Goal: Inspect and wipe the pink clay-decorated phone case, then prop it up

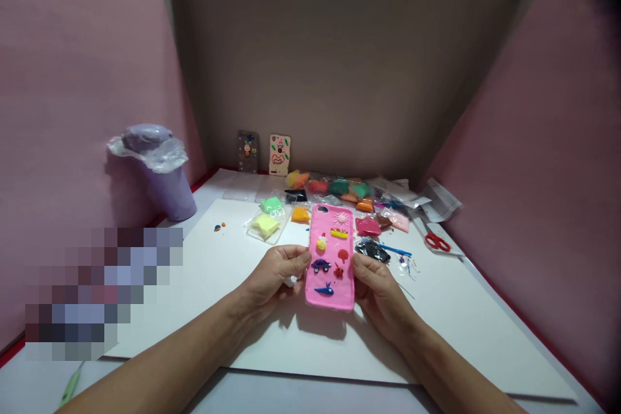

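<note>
Gripping a pink phone case (330,256) by its two long edges, my left hand (274,272) and right hand (376,288) hold it just above the white surface (485,310), decorated face up. Small clay figures, perhaps a car and a fish, dot it. Clay packets (339,191) lie beyond; red scissors (437,242) sit right.

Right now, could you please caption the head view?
Left hand and right hand hold a clay-decorated pink phone case over white paper.
</note>
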A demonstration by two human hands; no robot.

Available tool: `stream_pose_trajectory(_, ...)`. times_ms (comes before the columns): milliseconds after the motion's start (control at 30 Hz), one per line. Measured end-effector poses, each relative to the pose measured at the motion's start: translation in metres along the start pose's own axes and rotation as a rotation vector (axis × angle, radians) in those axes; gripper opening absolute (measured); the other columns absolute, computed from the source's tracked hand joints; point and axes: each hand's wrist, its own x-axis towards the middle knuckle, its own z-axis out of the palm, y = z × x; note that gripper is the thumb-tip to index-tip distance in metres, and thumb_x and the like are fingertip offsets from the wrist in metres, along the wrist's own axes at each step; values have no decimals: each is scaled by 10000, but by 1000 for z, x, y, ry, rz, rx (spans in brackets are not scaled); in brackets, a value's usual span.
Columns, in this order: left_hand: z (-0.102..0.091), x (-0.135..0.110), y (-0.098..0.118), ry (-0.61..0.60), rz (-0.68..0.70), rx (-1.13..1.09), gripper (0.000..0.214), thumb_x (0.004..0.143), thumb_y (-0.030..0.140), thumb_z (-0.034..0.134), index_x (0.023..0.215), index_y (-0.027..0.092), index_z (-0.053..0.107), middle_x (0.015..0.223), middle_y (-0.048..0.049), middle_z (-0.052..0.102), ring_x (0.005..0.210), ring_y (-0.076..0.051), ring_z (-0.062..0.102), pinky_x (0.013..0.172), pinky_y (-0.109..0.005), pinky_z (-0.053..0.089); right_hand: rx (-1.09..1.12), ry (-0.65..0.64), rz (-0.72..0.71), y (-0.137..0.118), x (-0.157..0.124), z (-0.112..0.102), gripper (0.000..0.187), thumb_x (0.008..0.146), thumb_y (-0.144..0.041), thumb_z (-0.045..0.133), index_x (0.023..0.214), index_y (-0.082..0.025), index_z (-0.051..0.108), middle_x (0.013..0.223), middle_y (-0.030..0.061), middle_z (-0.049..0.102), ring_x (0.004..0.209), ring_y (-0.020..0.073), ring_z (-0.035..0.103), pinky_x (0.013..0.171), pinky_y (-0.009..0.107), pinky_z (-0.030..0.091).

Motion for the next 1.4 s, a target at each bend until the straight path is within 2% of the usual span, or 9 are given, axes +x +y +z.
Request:
stream_pose_trajectory(267, -1, 0, -3, -7, 18, 20, 330, 809, 442, 608, 780, 113, 621, 512, 4, 512, 376, -39, 366, 354, -203, 100, -16, 29, -12, -1, -1, 4, 282, 792, -417, 658, 835, -139, 680, 841, 91, 718, 664, 155, 636, 589, 254, 483)
stream_pose_trajectory(500, 2, -2, 1, 5, 11, -2, 329, 782, 446, 639, 701, 130, 599, 453, 14, 503, 362, -41, 345, 347, -194, 103, -10, 38, -6, -2, -2, 7, 353, 726, -486, 697, 852, -157, 677, 831, 92, 710, 680, 196, 640, 595, 308, 495)
stream_pose_trajectory(700, 4, -3, 1, 26, 7, -3, 310, 792, 421, 639, 718, 121, 611, 452, 16, 502, 369, -41, 357, 348, -181, 115, -18, 64, -11, -1, -1, 5, 351, 708, -492, 712, 841, -170, 674, 792, 72, 703, 676, 195, 630, 598, 316, 493)
stream_pose_trajectory(967, 2, -2, -1, -4, 38, -18, 311, 776, 414, 657, 710, 114, 612, 482, 4, 514, 380, -42, 365, 354, -180, 117, -45, 56, -36, -2, -1, 6, 365, 713, -512, 697, 805, -161, 659, 752, 65, 688, 623, 170, 610, 579, 304, 485)
stream_pose_trajectory(1100, 2, -1, -2, 28, 56, -1, 310, 768, 417, 663, 720, 115, 610, 497, 14, 500, 393, -42, 369, 359, -174, 122, -131, 52, -103, 1, 1, 6, 385, 734, -532, 664, 802, -153, 668, 716, 61, 674, 596, 162, 594, 558, 300, 471)
stream_pose_trajectory(1200, 3, -1, -1, 55, 49, 8, 302, 747, 412, 683, 740, 117, 613, 522, 12, 522, 393, -37, 362, 358, -164, 134, -176, 125, -166, 0, 5, 7, 386, 727, -530, 668, 784, -148, 678, 714, 59, 663, 612, 164, 584, 554, 292, 450)
stream_pose_trajectory(1300, 3, -1, 0, 69, 45, 16, 301, 724, 413, 701, 735, 128, 605, 512, 20, 527, 370, -33, 343, 346, -159, 134, -221, 244, -281, -16, 2, 8, 345, 733, -498, 677, 843, -172, 683, 826, 50, 663, 692, 155, 566, 564, 260, 422)
stream_pose_trajectory(1400, 3, -1, 2, 68, 39, 27, 305, 721, 415, 700, 688, 135, 581, 459, 38, 488, 364, -42, 357, 346, -154, 155, -242, 342, -410, -43, -17, 18, 337, 814, -490, 594, 1013, -224, 650, 1026, 43, 633, 837, 151, 546, 615, 243, 411)
